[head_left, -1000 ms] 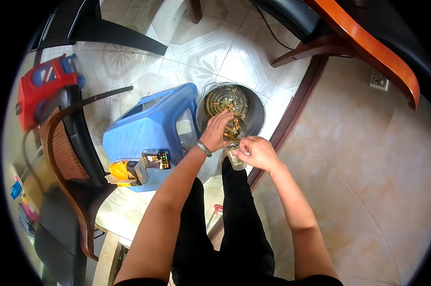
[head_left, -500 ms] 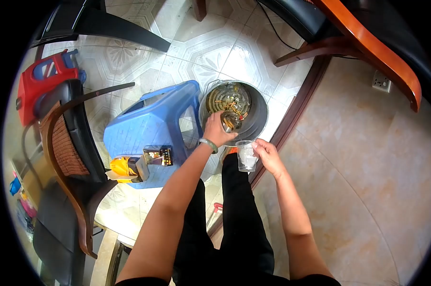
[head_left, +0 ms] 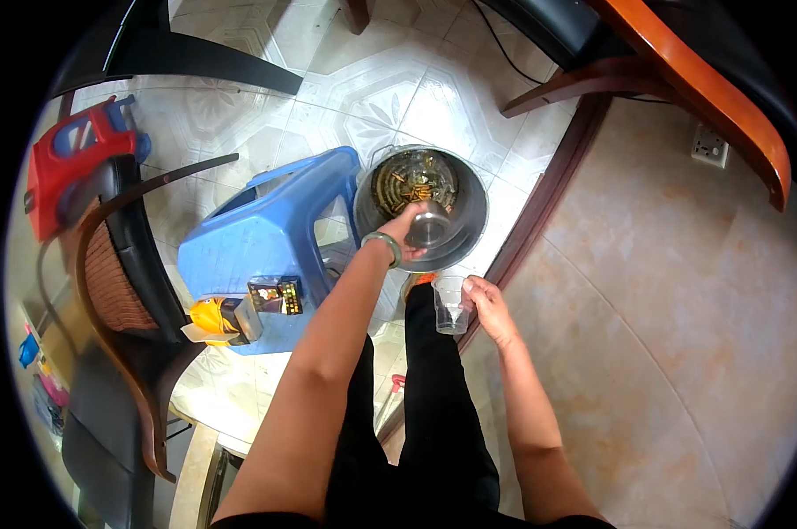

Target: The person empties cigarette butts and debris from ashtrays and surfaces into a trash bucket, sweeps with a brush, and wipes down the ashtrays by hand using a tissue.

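Note:
My left hand (head_left: 403, 231), with a green bangle (head_left: 384, 248) at its wrist, is closed around a small round ashtray (head_left: 430, 227). The ashtray is tipped over inside a metal bucket (head_left: 469, 229), its shiny grey bottom toward me. Below it in the bucket lie several orange-brown cigarette butts (head_left: 420, 190) in what looks like dark, wet waste. In my right hand (head_left: 488, 304) is a clear plastic cup (head_left: 451, 309), held upright by its right side, nearer to me than the bucket. A little white shows in the cup, too unclear to name.
Left of the bucket stands a blue plastic stool (head_left: 231, 256) bearing a dark small box (head_left: 276, 295) and a yellow package (head_left: 218, 317). A wood-armed chair (head_left: 134, 282) and a red stool (head_left: 72, 163) are farther left. Another chair (head_left: 645, 53) juts in at upper right.
My left hand has turned the ashtray over; the butts seen in it before now lie in the bucket. My right hand and the plastic cup have moved slightly down, toward me.

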The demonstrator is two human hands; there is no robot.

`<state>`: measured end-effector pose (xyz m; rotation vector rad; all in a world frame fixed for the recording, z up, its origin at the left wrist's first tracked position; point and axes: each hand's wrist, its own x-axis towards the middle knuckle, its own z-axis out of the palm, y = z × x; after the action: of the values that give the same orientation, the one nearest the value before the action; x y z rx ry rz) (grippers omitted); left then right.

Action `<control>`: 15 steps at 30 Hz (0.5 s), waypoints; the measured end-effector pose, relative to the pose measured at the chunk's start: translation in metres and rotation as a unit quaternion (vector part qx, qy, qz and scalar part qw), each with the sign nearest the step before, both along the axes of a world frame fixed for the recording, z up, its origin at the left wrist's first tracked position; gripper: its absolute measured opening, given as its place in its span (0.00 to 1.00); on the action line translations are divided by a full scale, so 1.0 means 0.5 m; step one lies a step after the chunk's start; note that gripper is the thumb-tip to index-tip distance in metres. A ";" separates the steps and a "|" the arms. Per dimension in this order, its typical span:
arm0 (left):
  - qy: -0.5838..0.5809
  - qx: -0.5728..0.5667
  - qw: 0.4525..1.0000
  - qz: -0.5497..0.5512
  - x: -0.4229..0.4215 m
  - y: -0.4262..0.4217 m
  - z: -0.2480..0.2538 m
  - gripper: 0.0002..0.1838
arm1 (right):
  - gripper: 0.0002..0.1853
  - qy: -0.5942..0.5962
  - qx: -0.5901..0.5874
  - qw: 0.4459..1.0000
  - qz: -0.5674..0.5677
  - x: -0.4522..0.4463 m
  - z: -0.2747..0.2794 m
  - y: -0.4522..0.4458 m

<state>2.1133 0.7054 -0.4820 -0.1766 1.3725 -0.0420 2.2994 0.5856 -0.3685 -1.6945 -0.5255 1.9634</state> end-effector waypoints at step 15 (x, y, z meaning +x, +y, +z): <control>0.121 0.565 0.784 -0.226 -0.025 -0.094 0.030 0.51 | 0.16 -0.126 0.025 0.991 -0.029 0.040 -0.007 -0.005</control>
<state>2.1007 0.6586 -0.4671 1.2027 1.4526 0.4186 2.3194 0.5830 -0.3722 -1.9145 -0.6014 1.6916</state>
